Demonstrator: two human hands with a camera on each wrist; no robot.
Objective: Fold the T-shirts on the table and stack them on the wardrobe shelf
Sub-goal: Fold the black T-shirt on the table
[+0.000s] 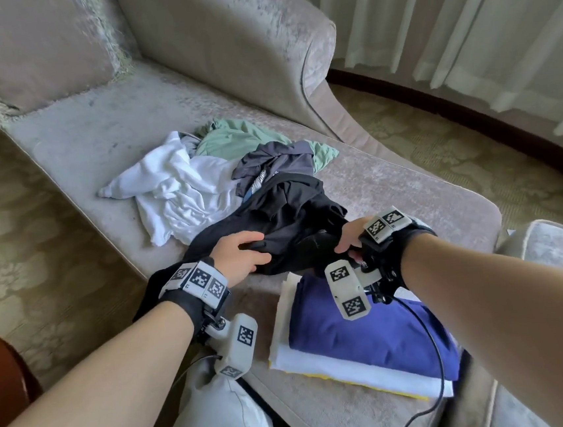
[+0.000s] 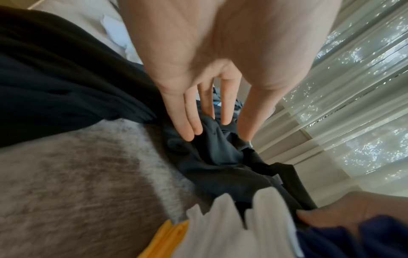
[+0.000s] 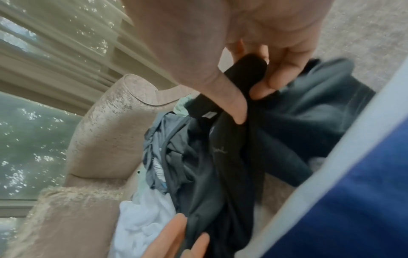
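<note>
A crumpled black T-shirt (image 1: 294,219) lies on the beige chaise (image 1: 93,135), part of it trailing over the near edge. My left hand (image 1: 242,251) holds a bunch of it between thumb and fairly straight fingers (image 2: 189,129). My right hand (image 1: 347,238) pinches a rolled black edge (image 3: 245,69) of the same shirt between thumb and fingers. Behind it lie a white T-shirt (image 1: 181,188), a green one (image 1: 231,139) and a grey one (image 1: 275,162), all unfolded. A folded stack sits near me on the right: a navy shirt (image 1: 370,328) over a white one (image 1: 322,364) over yellow.
The chaise backrest (image 1: 221,29) rises at the far end, and pale curtains (image 1: 459,6) hang to the right. Patterned carpet (image 1: 31,203) lies on the left. A black cable (image 1: 434,353) from my right wrist crosses the folded stack. My knee in light trousers (image 1: 217,419) is below.
</note>
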